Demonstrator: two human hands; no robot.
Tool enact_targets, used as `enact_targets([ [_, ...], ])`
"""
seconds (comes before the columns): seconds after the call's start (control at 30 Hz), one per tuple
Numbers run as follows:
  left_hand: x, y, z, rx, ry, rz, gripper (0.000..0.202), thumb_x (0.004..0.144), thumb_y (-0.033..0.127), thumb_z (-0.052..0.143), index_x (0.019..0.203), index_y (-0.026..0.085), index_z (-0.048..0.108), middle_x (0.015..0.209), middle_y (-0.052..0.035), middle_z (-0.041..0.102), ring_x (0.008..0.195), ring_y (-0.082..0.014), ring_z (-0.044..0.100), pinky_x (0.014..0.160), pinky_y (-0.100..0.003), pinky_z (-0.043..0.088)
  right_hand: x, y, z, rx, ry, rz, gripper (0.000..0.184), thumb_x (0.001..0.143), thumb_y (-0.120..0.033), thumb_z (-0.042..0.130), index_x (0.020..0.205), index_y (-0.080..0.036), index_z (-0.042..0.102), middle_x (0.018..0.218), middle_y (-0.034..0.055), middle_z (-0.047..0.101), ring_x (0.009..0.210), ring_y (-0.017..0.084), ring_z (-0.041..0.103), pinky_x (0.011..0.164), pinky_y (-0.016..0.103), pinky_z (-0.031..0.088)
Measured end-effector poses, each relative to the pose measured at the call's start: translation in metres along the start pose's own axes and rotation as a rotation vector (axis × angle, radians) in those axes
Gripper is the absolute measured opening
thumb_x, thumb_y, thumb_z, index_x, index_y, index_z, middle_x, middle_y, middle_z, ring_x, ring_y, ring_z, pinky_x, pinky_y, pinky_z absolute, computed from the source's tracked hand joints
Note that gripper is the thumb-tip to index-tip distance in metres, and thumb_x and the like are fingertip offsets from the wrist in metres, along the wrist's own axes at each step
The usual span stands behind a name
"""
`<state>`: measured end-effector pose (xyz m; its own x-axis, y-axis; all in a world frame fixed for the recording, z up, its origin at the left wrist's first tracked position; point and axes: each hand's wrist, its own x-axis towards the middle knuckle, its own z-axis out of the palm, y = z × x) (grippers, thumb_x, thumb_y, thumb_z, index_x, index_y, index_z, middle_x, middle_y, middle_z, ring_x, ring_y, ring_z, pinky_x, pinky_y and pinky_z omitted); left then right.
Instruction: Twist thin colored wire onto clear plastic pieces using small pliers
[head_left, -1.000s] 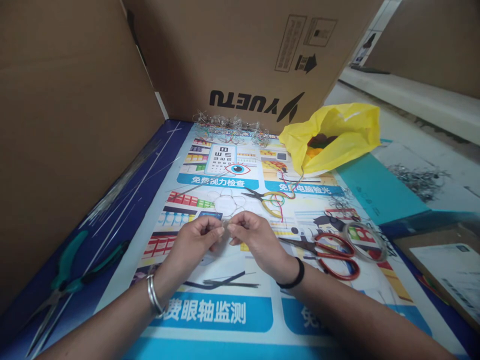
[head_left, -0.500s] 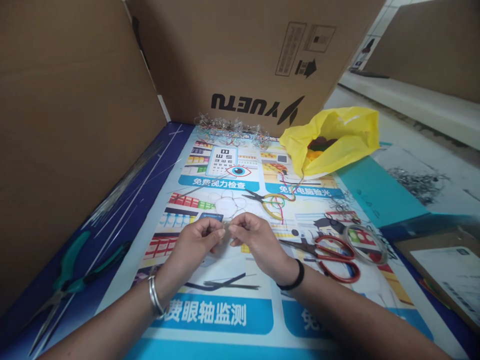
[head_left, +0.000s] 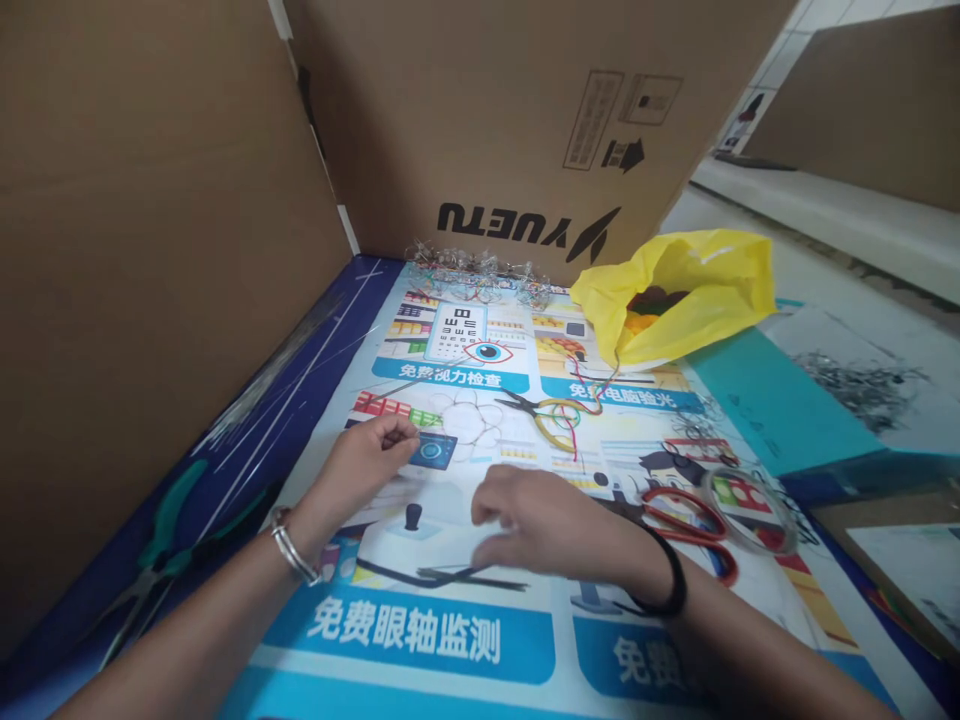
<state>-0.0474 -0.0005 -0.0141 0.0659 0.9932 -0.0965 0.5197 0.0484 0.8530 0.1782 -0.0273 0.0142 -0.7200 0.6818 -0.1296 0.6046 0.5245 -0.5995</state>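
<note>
A flower-shaped loop of thin wire (head_left: 471,420) shows against the printed sheet, just beyond my hands. My left hand (head_left: 369,452) is closed in a pinch to the left of the loop; whatever its fingertips hold is too small to make out. Thumb and fingers of my right hand (head_left: 541,522) are apart, low over the sheet. The hand is slightly blurred, and nothing shows between its fingers. Beside its thumb lie several short dark wire strips (head_left: 469,580). Yellow-handled pliers (head_left: 551,420) rest beyond it, and red-handled scissors (head_left: 686,515) lie partly behind my right wrist.
Cardboard walls (head_left: 517,120) stand at the back and left. Green-handled pliers (head_left: 161,560) and long thin wires (head_left: 251,400) lie left. Wire pieces (head_left: 480,272) line the back. A yellow bag (head_left: 697,300), a clear round container (head_left: 750,510) and a teal sheet (head_left: 780,400) sit right.
My hands, together at the wire flower before, have separated. The left moved left, still pinched; the right moved right and nearer me, its fingers opening toward the dark strips. The view shifted slightly.
</note>
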Motion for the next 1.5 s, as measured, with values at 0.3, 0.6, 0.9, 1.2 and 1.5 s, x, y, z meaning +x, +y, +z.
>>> enact_targets([
  [0.3,0.004,-0.006,-0.01,0.397,0.01,0.061,0.021,0.078,0.031,0.048,0.091,0.02,0.061,0.081,-0.0018,0.069,0.074,-0.0174,0.062,0.064,-0.025,0.044,-0.012,-0.01,0.015,-0.412,-0.143,-0.116,0.006,0.08,-0.021,0.06,0.077,-0.017,0.056,0.081,0.0023,0.058,0.069,0.014,0.052,0.05,0.026,0.023],
  [0.6,-0.007,0.01,-0.014,0.856,-0.081,0.016,0.023,0.08,0.023,0.042,0.1,0.022,0.054,0.08,-0.0066,0.069,0.072,-0.0234,0.064,0.055,-0.027,0.038,-0.011,-0.013,0.014,-0.509,-0.186,-0.165,0.011,0.081,-0.016,0.05,0.074,-0.015,0.058,0.075,0.0044,0.06,0.061,0.013,0.05,0.047,0.029,0.016],
  [0.9,-0.015,0.027,-0.033,1.03,-0.04,0.245,0.028,0.089,0.034,0.036,0.094,0.017,0.058,0.09,-0.01,0.067,0.08,-0.0241,0.064,0.065,-0.033,0.046,-0.02,-0.017,0.019,-0.545,-0.117,-0.112,0.009,0.078,-0.009,0.05,0.076,-0.017,0.054,0.071,0.0028,0.062,0.056,0.013,0.051,0.047,0.028,0.016],
  [1.2,-0.021,0.017,0.008,0.91,-0.185,0.644,0.03,0.088,0.028,0.045,0.115,0.019,0.055,0.121,-0.0077,0.06,0.11,-0.0244,0.052,0.09,-0.041,0.038,-0.018,-0.036,0.024,-0.67,-0.179,-0.151,0.014,0.069,-0.001,0.055,0.069,-0.015,0.054,0.067,0.0063,0.061,0.051,0.018,0.055,0.04,0.027,0.018],
  [1.5,-0.015,0.016,0.013,0.875,-0.111,0.632,0.034,0.087,0.03,0.049,0.118,0.019,0.054,0.127,-0.0093,0.055,0.116,-0.0252,0.048,0.096,-0.043,0.033,-0.016,-0.033,0.021,-0.628,-0.186,-0.164,0.01,0.067,-0.005,0.055,0.072,-0.014,0.056,0.066,0.0055,0.062,0.051,0.016,0.054,0.043,0.026,0.021],
])
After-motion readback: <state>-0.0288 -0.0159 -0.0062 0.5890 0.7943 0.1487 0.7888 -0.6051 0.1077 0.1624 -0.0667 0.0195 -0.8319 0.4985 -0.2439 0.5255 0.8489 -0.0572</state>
